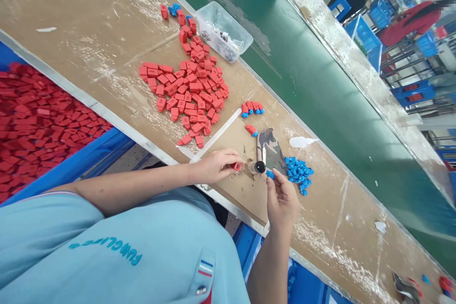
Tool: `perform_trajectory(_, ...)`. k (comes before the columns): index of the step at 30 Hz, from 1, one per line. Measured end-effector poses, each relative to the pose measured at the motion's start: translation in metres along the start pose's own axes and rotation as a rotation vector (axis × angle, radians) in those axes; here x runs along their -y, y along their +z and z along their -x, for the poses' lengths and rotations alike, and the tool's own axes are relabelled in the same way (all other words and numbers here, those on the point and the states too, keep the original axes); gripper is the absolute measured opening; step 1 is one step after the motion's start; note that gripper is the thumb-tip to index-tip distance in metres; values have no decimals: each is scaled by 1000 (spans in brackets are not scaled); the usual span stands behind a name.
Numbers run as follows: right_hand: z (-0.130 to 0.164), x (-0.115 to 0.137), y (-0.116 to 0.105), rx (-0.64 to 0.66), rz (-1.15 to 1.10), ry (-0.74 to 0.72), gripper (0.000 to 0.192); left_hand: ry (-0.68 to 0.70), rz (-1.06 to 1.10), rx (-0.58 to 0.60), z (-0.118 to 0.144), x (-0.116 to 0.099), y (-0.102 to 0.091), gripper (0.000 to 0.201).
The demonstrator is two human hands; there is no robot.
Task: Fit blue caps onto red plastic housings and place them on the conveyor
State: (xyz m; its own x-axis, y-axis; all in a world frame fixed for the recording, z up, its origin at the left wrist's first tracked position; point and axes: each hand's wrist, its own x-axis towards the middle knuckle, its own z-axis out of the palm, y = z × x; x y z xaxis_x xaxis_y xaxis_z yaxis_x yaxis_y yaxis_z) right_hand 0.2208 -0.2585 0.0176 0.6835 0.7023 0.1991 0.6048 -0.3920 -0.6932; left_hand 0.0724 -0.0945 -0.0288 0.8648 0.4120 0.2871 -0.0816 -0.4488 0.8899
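The left hand (213, 165) is pinching a small red plastic block (235, 166) just beside a round dark metal fixture (259, 167) on the brown cardboard-covered surface (89, 33). The right hand (281, 197) is pinching a small blue plastic cap (270, 174) near it. A pile of blue caps (298, 171) is lying just right; a heap of red blocks (188, 90) is sitting farther off.

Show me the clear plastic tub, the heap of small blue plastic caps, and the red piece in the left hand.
Clear plastic tub (238, 29), head view, near rim.
Heap of small blue plastic caps (298, 171), head view, heap's middle.
Red plastic piece (236, 166), head view, exposed end.
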Motion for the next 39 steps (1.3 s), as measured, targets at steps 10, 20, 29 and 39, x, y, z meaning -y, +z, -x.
perform_trajectory(10, -11, 8, -6, -11, 215, -174, 21, -17, 6, -13, 2, -2, -1, 26)
perform_trajectory(20, -16, 6, -3, -17, 300, -306, 22, -22, 64, -59, 0, 1, -1, 21)
perform_trajectory(29, -17, 5, -1, -18, 302, -345, 22, -93, 103, -22, 2, 0, 0, 26)
perform_trajectory(39, -17, 7, -2, 9, 272, -312, 23, 42, 85, -17, 0, -3, -4, 25)
